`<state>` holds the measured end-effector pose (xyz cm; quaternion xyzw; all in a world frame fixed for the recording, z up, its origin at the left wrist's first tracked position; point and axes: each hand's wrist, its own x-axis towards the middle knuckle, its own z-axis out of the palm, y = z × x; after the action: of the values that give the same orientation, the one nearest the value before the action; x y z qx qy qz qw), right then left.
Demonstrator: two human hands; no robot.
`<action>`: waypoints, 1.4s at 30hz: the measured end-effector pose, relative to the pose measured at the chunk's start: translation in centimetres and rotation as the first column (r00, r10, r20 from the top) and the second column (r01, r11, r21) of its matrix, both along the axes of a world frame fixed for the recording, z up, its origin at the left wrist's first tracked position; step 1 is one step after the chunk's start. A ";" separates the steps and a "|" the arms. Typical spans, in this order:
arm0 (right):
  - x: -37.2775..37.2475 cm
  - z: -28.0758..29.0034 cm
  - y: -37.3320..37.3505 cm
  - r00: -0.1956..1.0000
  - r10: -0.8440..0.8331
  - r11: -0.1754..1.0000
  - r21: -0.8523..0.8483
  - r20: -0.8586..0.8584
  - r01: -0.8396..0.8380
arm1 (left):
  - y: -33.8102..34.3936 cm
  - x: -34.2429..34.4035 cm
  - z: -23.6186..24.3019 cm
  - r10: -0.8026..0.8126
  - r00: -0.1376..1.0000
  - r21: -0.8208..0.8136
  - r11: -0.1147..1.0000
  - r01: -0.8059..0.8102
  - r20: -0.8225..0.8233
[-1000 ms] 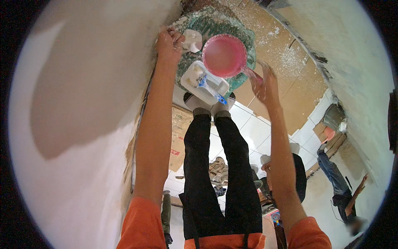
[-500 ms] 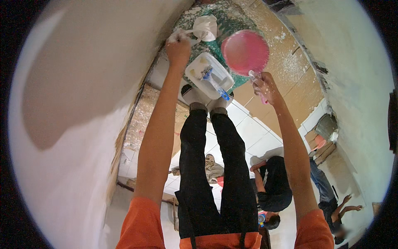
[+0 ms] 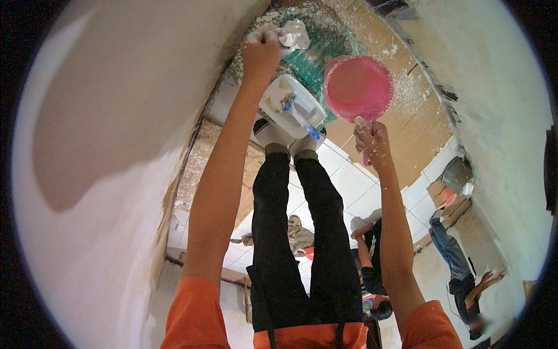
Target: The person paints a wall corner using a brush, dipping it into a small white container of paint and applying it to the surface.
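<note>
My right hand (image 3: 372, 139) is closed round the handle of a pink dipper (image 3: 358, 87) with a round bowl, held out above the floor. White residue spots the fingers. My left hand (image 3: 261, 49), at the far left, is closed and whitened with powder or paste. A crumpled white plastic bag (image 3: 294, 35) extends from its fingers; motion blurs the edge where they meet. Below and between my hands, a rectangular white tub (image 3: 318, 112) stands by my feet. A brush with a blue and white handle (image 3: 302, 122) rests across it.
A green sheet (image 3: 311, 64) and brown cardboard (image 3: 407, 131), both spattered white, cover the floor over white tiles (image 3: 349, 186). Walls rise close on both sides. A person in black (image 3: 372, 262) is near my right arm; another in jeans (image 3: 450, 247) is farther right, near a dark bucket (image 3: 457, 174).
The dipper and my right hand have moved right and nearer to me. My left hand has shifted right and away from me, and the plastic bag has swung and crumpled.
</note>
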<state>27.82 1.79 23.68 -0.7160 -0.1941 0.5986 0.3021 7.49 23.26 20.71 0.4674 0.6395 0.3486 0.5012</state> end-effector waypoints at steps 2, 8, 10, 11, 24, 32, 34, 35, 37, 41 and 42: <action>-0.7 -0.2 0.1 0.999 0.036 0.999 -0.015 0.013 -0.036 | 0.0 -2.4 -3.5 0.069 0.997 -0.142 0.987 -0.074 -0.039; -1.3 -0.9 0.2 0.971 0.186 0.978 0.070 0.148 -0.198 | -2.9 -8.0 -9.6 -0.180 0.898 -0.215 0.972 0.098 -0.401; -0.8 -2.0 -0.5 0.899 0.308 0.944 0.016 0.311 -0.329 | -3.5 -7.4 -8.2 -0.163 0.972 -0.250 0.961 0.118 -0.171; -1.3 -1.6 0.0 0.898 0.318 0.941 0.016 0.304 -0.339 | -3.8 -7.9 -8.2 0.102 0.994 -0.431 0.899 -0.079 0.031; -5.5 -1.0 0.6 0.659 0.514 0.819 -0.087 0.549 -0.567 | -17.0 -11.1 -8.4 0.577 0.810 -0.744 0.585 -0.321 0.104; -8.1 -1.3 1.2 0.610 0.507 0.826 -0.141 0.609 -0.546 | -20.2 -8.5 -7.0 0.586 0.771 -0.637 0.699 -0.326 0.249; -8.7 -1.2 1.4 0.555 0.543 0.810 -0.218 0.630 -0.545 | -19.8 -8.5 -7.2 0.448 0.845 -0.573 0.789 -0.220 0.292; -8.6 -1.5 1.3 0.553 0.543 0.810 -0.221 0.632 -0.543 | -19.4 -8.0 -7.0 0.447 0.844 -0.575 0.789 -0.217 0.296; -8.3 -2.1 1.0 0.536 0.559 0.799 -0.239 0.633 -0.552 | -18.6 -7.2 -6.5 0.417 0.884 -0.587 0.778 -0.225 0.214; -9.4 -1.6 1.5 0.542 0.532 0.810 -0.204 0.651 -0.550 | -18.5 -7.5 -7.0 0.403 0.900 -0.551 0.795 -0.253 0.168; -9.5 -1.6 1.5 0.517 0.533 0.802 -0.205 0.670 -0.561 | -18.3 -7.2 -7.0 0.424 0.892 -0.555 0.785 -0.275 0.157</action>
<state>18.32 3.32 22.11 -0.7830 -0.5194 0.3419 0.0149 0.34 4.94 13.76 0.1342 0.7097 0.3120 0.6173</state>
